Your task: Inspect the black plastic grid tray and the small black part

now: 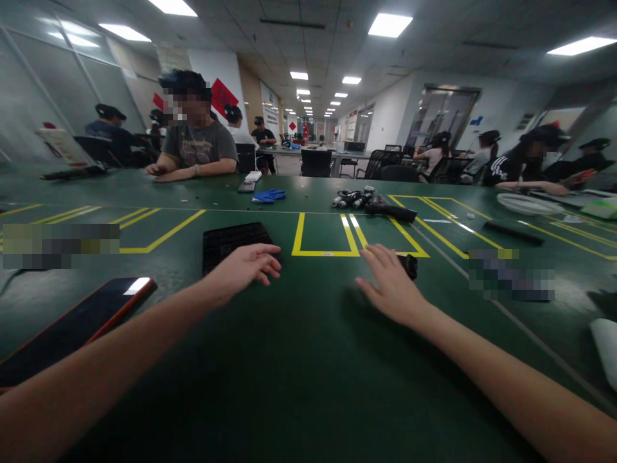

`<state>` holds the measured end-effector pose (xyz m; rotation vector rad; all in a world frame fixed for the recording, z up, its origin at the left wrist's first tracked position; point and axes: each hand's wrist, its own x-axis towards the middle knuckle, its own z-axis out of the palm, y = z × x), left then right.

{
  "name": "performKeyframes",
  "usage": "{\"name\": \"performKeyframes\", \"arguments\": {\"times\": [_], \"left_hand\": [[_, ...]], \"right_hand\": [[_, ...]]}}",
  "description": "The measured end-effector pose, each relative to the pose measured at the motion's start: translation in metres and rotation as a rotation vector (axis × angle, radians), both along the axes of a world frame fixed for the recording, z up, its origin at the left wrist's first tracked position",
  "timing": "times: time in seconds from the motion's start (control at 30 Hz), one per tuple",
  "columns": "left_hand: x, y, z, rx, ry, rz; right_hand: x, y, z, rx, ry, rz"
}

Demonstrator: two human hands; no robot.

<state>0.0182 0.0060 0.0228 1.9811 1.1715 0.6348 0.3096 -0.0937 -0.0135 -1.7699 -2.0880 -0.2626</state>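
Observation:
My left hand (243, 270) is held out over the green table with its fingers apart and nothing in them. Just behind it lies a flat black tray-like item (226, 238), partly covered by that hand. My right hand (393, 286) is stretched out with thumb and fingers apart, also holding nothing. Beyond its fingers a small dark object (411, 265) shows, mostly hidden, so its kind is unclear. Whether the right hand touches it I cannot tell. Between the hands is the bare green tabletop (308, 334).
A phone with an orange edge (77, 321) lies at the left. Yellow tape (328, 254) marks boxes on the table. Farther back are a blue glove (268, 195), a cable bundle (354, 198) and a black rod-like item (393, 212). A person (197, 141) sits across the table.

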Motion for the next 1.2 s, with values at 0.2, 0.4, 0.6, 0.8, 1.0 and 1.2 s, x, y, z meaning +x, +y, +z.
{"name": "performKeyframes", "arguments": {"times": [0.2, 0.4, 0.6, 0.8, 1.0, 1.2], "left_hand": [[0.029, -0.051, -0.048, 0.407, 0.268, -0.412], [0.023, -0.065, -0.046, 0.528, 0.297, -0.400], [0.033, -0.113, -0.027, 0.683, 0.347, -0.770], [0.025, -0.085, -0.025, 0.736, 0.628, -0.340], [0.008, -0.067, -0.025, 0.441, 0.708, -0.261], [-0.006, -0.037, -0.010, 0.014, 0.084, -0.099]], "right_hand": [[-0.066, -0.043, -0.002, -0.275, -0.004, 0.431], [-0.029, -0.017, 0.006, -0.099, -0.055, 0.339], [0.057, 0.027, -0.017, 0.001, -0.110, -0.173], [0.072, 0.033, -0.028, -0.073, -0.072, -0.156], [0.068, 0.029, -0.026, -0.068, -0.048, -0.141], [0.068, 0.027, -0.026, -0.081, -0.066, -0.168]]}}
